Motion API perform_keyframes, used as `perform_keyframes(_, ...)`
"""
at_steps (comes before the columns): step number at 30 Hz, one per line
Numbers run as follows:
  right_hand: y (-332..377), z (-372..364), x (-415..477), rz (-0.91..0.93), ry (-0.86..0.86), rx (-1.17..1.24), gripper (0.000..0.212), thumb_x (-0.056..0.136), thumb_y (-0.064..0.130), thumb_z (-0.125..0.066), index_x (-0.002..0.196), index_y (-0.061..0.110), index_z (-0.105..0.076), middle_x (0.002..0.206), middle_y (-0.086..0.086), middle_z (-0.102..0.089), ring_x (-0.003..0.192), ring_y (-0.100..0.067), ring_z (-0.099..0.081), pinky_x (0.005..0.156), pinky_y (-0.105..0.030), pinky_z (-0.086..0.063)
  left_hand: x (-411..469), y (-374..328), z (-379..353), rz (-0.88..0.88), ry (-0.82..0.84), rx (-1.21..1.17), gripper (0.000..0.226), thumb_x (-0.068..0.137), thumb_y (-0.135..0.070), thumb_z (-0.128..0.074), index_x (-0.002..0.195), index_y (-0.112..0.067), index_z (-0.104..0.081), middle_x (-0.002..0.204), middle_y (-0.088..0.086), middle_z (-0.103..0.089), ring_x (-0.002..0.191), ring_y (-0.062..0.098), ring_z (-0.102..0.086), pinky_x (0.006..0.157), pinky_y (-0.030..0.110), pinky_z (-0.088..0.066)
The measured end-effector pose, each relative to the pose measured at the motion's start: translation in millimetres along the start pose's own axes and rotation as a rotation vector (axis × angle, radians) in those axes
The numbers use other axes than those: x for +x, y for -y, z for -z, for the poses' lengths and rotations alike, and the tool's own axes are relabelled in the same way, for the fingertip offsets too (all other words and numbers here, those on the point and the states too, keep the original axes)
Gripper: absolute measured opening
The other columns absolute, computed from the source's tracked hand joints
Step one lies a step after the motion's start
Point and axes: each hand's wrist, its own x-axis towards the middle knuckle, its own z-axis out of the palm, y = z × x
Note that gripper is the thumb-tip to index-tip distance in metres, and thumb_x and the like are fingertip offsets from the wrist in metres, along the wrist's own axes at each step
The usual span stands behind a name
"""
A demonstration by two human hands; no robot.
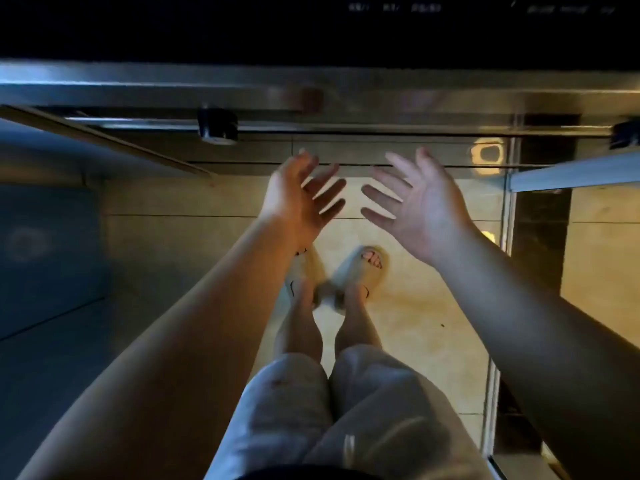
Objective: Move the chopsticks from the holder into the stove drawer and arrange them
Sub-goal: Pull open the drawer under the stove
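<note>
I look down at my left hand (298,199) and right hand (420,206), side by side, apart, fingers spread. The stove front (346,95) is ahead of them. My feet stand on the floor (433,306) below.

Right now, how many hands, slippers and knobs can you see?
Hands: 2, left and right, both open and empty
Slippers: 2, left and right
Knobs: 2
Total: 6

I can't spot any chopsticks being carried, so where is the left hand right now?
In the head view the left hand is left of centre, open and empty, held over the tiled floor just below the steel stove front, fingers facing the right hand.
</note>
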Motion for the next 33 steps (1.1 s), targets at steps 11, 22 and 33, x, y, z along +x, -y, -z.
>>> perform_keyframes(11,6.5,-8.4,37.9,0.048,0.167,0.349,0.050,0.097,0.047,-0.034,0.131,0.014,-0.051,0.122,-0.005,-0.068,0.117,-0.025,-0.062,0.098,-0.047,-0.045,32.8,-19.4,4.3,-0.170,0.118,-0.246,0.042,0.103,-0.034,-0.037,0.140,-0.020,-0.051,0.130,0.006,-0.065,0.114,0.027,-0.066,0.095,0.043,-0.049)
perform_keyframes(22,17.2,-9.3,43.9,0.081,0.167,0.538,0.037,0.094,0.025,-0.040,0.126,0.010,-0.050,0.123,-0.015,-0.063,0.115,-0.029,-0.062,0.097,-0.048,-0.047,18.8,-24.5,-2.4,-0.138,0.114,-0.231,0.047,0.099,-0.034,-0.047,0.141,-0.014,-0.047,0.117,0.005,-0.064,0.103,0.024,-0.065,0.088,0.040,-0.049)
perform_keyframes(33,26.4,-19.6,24.3,0.076,0.109,0.453,0.047,0.097,0.020,-0.034,0.142,0.007,-0.036,0.121,-0.014,-0.060,0.117,-0.028,-0.059,0.097,-0.047,-0.046,2.9,-29.3,-3.3,-0.075,0.115,-0.148,0.031,0.099,-0.034,-0.049,0.115,-0.009,-0.056,0.065,0.001,-0.052,0.065,0.016,-0.054,0.082,0.035,-0.050)
